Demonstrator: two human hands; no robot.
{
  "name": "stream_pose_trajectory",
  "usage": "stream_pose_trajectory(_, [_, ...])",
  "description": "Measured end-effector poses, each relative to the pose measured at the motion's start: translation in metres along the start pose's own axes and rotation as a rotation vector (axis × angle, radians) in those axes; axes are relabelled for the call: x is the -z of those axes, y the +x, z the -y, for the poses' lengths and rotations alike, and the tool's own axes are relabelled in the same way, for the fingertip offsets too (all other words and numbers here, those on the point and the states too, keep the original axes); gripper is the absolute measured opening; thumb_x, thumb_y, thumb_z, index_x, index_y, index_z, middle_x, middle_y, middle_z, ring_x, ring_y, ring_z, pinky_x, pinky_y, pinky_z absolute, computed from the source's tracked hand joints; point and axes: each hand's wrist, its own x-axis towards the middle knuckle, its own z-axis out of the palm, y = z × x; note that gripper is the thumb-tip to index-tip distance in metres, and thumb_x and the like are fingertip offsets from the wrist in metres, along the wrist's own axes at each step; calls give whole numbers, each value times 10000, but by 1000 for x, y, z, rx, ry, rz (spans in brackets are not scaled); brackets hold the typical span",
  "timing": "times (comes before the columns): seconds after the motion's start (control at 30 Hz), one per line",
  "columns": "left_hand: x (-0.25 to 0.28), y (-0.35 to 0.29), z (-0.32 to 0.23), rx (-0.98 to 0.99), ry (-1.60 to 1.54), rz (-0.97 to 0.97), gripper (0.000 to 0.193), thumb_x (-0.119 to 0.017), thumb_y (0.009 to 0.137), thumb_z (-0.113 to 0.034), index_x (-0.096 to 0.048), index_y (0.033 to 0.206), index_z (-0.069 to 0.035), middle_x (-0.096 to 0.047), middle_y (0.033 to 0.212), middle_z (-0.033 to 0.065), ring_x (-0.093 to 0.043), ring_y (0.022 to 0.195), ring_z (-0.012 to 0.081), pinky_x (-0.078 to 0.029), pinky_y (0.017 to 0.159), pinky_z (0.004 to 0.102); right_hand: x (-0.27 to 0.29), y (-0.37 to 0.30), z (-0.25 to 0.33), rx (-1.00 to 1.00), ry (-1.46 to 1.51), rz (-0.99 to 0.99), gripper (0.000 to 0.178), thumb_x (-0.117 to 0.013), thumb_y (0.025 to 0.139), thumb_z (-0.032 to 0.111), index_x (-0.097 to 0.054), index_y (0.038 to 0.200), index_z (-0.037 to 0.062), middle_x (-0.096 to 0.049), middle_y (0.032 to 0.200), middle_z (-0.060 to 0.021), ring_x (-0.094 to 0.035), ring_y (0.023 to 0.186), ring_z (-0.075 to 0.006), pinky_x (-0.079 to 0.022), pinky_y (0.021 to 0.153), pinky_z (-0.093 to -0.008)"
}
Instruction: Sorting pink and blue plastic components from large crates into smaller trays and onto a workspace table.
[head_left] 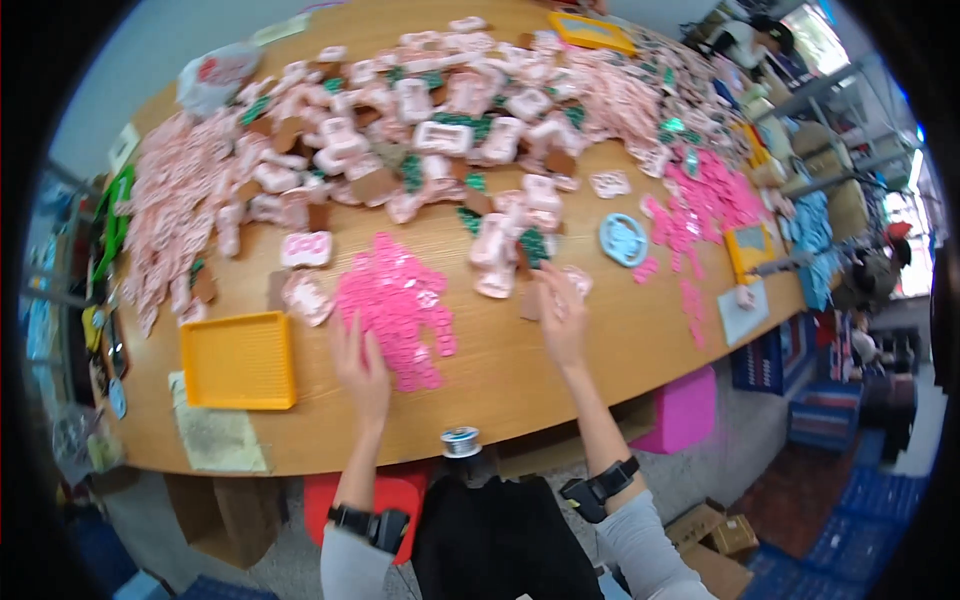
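Observation:
My left hand (360, 368) is open, its fingers stretched over the left lower edge of a heap of bright pink flat plastic pieces (405, 310). Farther right, my right hand (563, 318) is open too, fingers extended beside a pale pink frame-shaped piece (575, 279). I cannot tell whether its fingertips touch that piece. A small brown piece (530, 303) lies just left of the right hand. Above it sits a cluster of pale pink bone-shaped parts (493, 252) with green pieces (533, 247). Another pale pink piece (307, 298) lies beside the left fingertips.
A yellow tray (238, 362) stands at the left on the wooden table (340, 440). Pale pink parts (345, 140) heap across the far side. A light blue ring-shaped piece (624, 240) and more bright pink pieces (715, 195) lie right. A wire spool (460, 442) is at the near edge.

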Motion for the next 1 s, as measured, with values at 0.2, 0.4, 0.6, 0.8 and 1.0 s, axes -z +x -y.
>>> stream_pose_trajectory(0.2, [-26, -26, -140, -242, -41, 386, 369, -574, 799, -15, -561, 1167, -41, -456, 1305, 187, -413, 1216, 349, -324, 1015, 429, 254, -5, -156, -91, -565, -479, 404, -597, 847, 154, -499, 1183, -48, -504, 1210, -218, -439, 1176, -341, -324, 1013, -425])
stream_pose_trajectory(0.4, [-168, -116, -201, -389, -92, 573, 396, -605, 786, -90, -550, 1177, -67, -433, 1312, 171, -399, 1215, 352, -333, 995, 455, 316, -33, -218, -445, -992, -327, 551, -712, 761, 334, -515, 1110, -44, -468, 1168, -247, -404, 1125, -407, -338, 951, -472])
stream_pose_trajectory(0.6, [-204, -144, -199, -500, 189, 657, 412, -576, 828, -223, -530, 1225, -122, -405, 1359, 129, -355, 1266, 285, -301, 1020, 429, 314, -14, -193, -454, -439, -367, 492, -669, 809, 361, -527, 1046, -46, -529, 967, -231, -501, 919, -387, -399, 823, -447])
stream_pose_trajectory(0.8, [-214, -148, -209, -458, 200, 713, 417, -542, 838, -275, -520, 1240, -168, -390, 1391, 80, -341, 1287, 239, -270, 1044, 408, 356, 32, -248, -388, -1023, -200, 566, -729, 735, 417, -522, 949, -64, -558, 1022, -275, -516, 964, -399, -405, 839, -467])
stream_pose_trajectory(1.0, [-207, -145, -207, -456, 298, 725, 420, -539, 834, -290, -521, 1240, -185, -383, 1395, 74, -337, 1286, 227, -263, 1042, 405, 338, 38, -229, -603, -307, -231, 581, -735, 727, 419, -508, 1036, -18, -607, 898, -228, -570, 894, -392, -436, 777, -461])
